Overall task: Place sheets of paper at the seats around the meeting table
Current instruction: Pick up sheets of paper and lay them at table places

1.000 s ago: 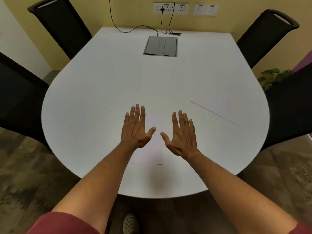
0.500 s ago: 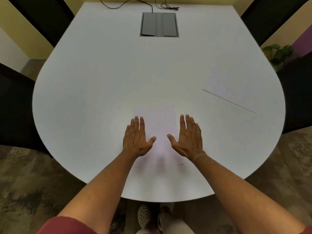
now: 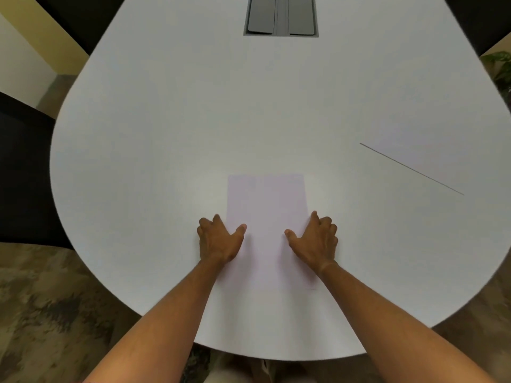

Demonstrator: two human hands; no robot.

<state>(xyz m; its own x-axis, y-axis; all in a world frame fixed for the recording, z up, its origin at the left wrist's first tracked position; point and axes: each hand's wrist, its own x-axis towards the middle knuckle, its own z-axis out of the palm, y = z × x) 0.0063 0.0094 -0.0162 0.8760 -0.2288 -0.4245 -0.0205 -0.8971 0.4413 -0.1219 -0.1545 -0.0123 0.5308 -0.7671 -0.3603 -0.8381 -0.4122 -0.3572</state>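
A pale sheet of paper [image 3: 266,205] lies flat on the white meeting table [image 3: 166,120], near the rounded front edge. My left hand [image 3: 218,239] sits at the sheet's left edge, thumb on top and fingers curled at the side. My right hand [image 3: 315,239] mirrors it at the right edge. Both hands pinch the sheet while it still rests on the table. A second sheet [image 3: 420,145] lies at the right side, one edge showing as a thin dark line.
A grey cable hatch [image 3: 280,16] is set into the table's far middle. Black chairs stand at the left [image 3: 25,175], far left [image 3: 72,17] and far right [image 3: 475,20]. A green plant [image 3: 500,64] shows at the right edge. Patterned carpet surrounds the table.
My head has tilted down and closer to the table. Both hands went from flat with fingers spread to curled at the sheet's two side edges, thumbs on top.
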